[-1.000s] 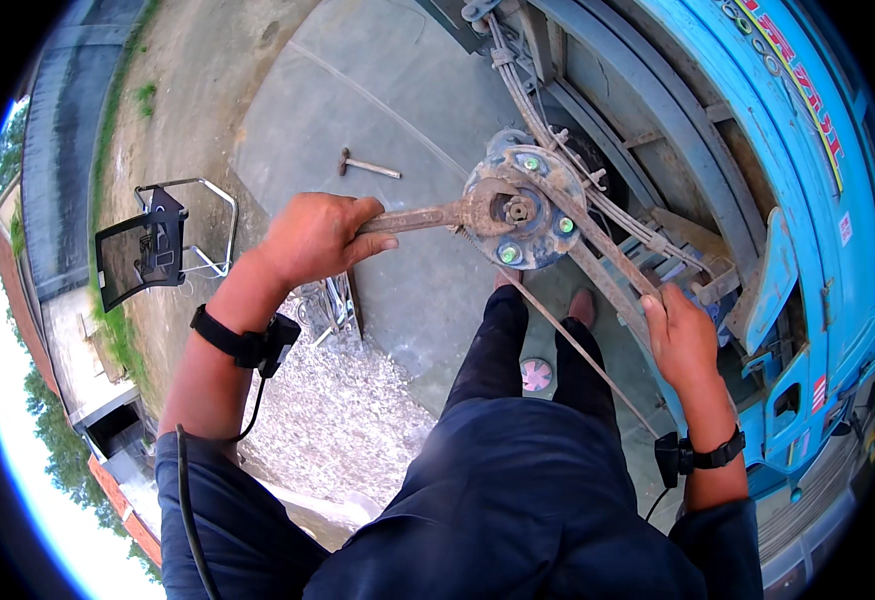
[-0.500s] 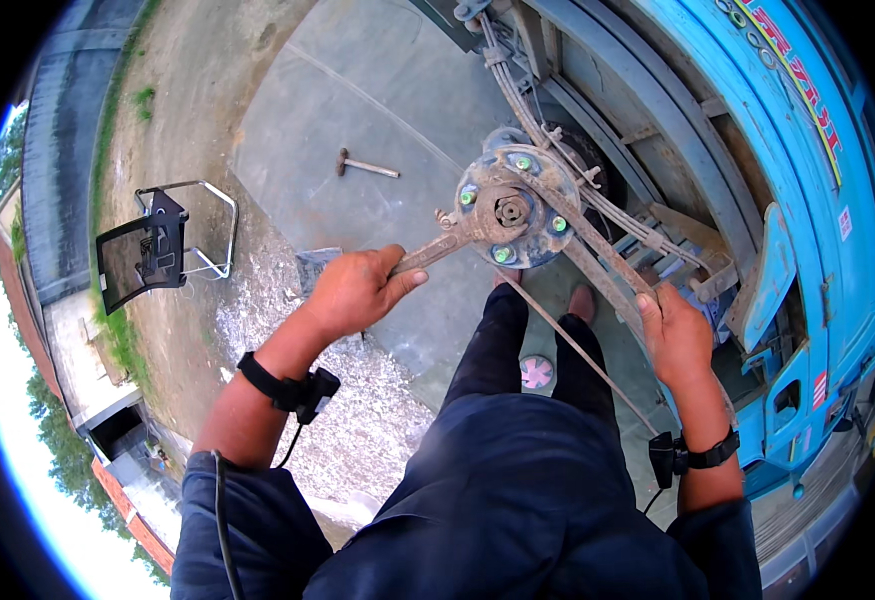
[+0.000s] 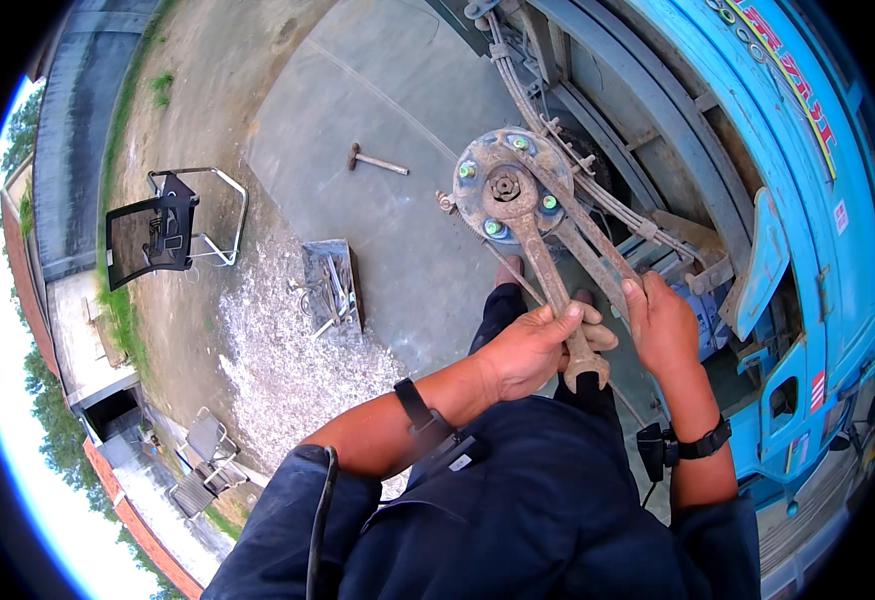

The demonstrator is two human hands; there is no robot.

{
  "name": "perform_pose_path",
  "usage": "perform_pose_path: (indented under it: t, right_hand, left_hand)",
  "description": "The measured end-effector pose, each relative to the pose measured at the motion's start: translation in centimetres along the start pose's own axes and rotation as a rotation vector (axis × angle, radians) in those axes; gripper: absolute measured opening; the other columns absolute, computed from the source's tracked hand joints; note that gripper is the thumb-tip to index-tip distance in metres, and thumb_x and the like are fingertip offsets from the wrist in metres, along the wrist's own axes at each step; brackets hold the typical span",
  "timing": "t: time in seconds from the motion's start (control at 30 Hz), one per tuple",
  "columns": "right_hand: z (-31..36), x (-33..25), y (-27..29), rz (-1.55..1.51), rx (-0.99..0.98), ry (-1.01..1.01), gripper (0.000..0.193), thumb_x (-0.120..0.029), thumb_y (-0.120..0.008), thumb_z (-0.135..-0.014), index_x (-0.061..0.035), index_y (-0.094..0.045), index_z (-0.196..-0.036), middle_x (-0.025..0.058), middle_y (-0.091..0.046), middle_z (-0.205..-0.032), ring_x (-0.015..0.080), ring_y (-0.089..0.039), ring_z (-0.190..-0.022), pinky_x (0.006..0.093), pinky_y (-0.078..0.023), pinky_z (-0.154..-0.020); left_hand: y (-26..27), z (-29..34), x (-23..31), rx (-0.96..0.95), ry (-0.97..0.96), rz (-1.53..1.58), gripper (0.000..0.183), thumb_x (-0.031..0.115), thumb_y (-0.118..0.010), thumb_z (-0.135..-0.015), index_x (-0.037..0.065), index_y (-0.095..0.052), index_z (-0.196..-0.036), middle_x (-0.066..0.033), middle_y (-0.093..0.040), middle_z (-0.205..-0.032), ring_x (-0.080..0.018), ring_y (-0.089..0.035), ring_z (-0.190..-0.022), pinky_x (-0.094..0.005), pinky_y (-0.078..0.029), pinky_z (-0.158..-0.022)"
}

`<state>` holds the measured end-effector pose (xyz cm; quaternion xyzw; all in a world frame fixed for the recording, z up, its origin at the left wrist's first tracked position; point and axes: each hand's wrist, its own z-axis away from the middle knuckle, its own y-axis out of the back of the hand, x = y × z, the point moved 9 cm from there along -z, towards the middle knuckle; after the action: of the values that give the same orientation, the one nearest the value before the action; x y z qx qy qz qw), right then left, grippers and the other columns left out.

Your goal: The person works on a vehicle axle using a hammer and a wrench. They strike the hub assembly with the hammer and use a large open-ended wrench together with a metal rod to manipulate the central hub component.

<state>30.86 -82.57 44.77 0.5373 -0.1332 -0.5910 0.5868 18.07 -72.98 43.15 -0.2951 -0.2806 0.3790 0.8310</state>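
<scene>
A round metal hub (image 3: 473,205) with several green-marked nuts stands in front of me. The ring end of a large rusty combination wrench (image 3: 538,258) sits over the hub's centre. My left hand (image 3: 533,352) is closed round the wrench's shaft, just above its open-jawed end. A long rusty flat bar (image 3: 588,230) crosses the hub between the nuts and slants down to the right. My right hand (image 3: 666,325) grips that bar near its lower end, with the thumb on top. What holds the bar's upper end at the hub cannot be made out.
On the right stands a blue machine (image 3: 808,270) with bundled hoses (image 3: 623,215) along its frame. A hammer (image 3: 378,160) lies on the concrete. A metal box of tools (image 3: 356,290) stands to the left, near a black-and-chrome chair (image 3: 163,232). My feet are below the hub.
My left hand has swung the wrench from the hub's left side down toward me and right, ending near my right hand. My right hand stays on the bar. The view has shifted slightly.
</scene>
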Motion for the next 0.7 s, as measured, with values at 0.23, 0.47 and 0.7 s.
perform_pose_path:
  t: [0.23, 0.47, 0.7]
  right_hand:
    - [0.5, 0.2, -0.2, -0.030, 0.032, 0.005, 0.034, -0.037, -0.052, -0.097, -0.0046, -0.053, -0.089, 0.0244, -0.063, -0.076, 0.0463, -0.061, -0.074, 0.0556, -0.045, -0.062]
    - [0.6, -0.3, -0.2, -0.046, 0.028, 0.013, 0.036, -0.039, -0.051, -0.098, -0.0043, -0.053, -0.088, 0.0238, -0.062, -0.075, 0.0461, -0.060, -0.073, 0.0550, -0.045, -0.062]
    - [0.6, -0.1, -0.3, -0.064, 0.036, -0.003, 0.036, -0.038, -0.052, -0.098, -0.0038, -0.052, -0.088, 0.0242, -0.060, -0.074, 0.0470, -0.058, -0.072, 0.0546, -0.043, -0.060]
  left_hand:
    - [6.9, 5.8, 0.9, 0.208, -0.002, -0.252, 0.027, 0.031, -0.051, -0.103, 0.006, -0.058, -0.110, -0.0072, -0.061, -0.090, -0.0169, -0.063, -0.080, -0.0323, -0.054, -0.064]
    - [9.8, 13.1, 14.7, 0.671, -0.260, -1.638, 0.032, 0.034, -0.064, -0.095, 0.002, -0.060, -0.094, -0.0088, -0.058, -0.065, -0.0196, -0.059, -0.056, -0.0354, -0.047, -0.053]
    - [4.9, 12.0, 25.8, 0.430, -0.362, -2.302, 0.031, 0.037, -0.071, -0.086, 0.007, -0.064, -0.092, -0.0155, -0.062, -0.070, -0.0373, -0.062, -0.067, -0.0449, -0.048, -0.060]
